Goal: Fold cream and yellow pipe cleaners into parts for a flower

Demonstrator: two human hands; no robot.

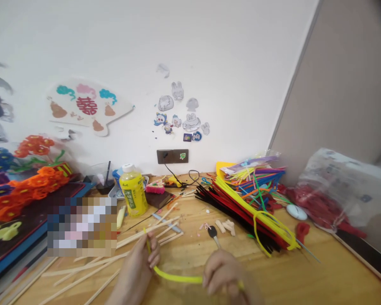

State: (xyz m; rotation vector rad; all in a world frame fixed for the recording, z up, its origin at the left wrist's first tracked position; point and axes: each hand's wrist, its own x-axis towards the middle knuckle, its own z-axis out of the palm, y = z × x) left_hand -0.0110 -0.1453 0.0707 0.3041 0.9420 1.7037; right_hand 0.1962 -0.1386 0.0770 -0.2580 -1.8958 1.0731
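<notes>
Bare hands, two: left hand (135,273), fingers curled shut around one end of a yellow pipe cleaner (178,277); right hand (225,273), fingers closed on its other end, the length bowed between them. Just beyond the right fingers: black-headed key (212,232), short wooden pieces (227,226). Beneath and left of the left fingers: loose wooden sticks (82,267) on a wooden table (320,271). Beyond the right fingers, farther off: heaped pipe cleaners (250,216).

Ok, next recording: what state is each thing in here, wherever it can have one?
left hand: closed on the yellow pipe cleaner
right hand: closed on its other end
yellow pipe cleaner: bent in a curve
yellow-green drink bottle: upright, capped
wooden sticks: scattered, loose
black and red pipe cleaners: lying in a heap
</notes>
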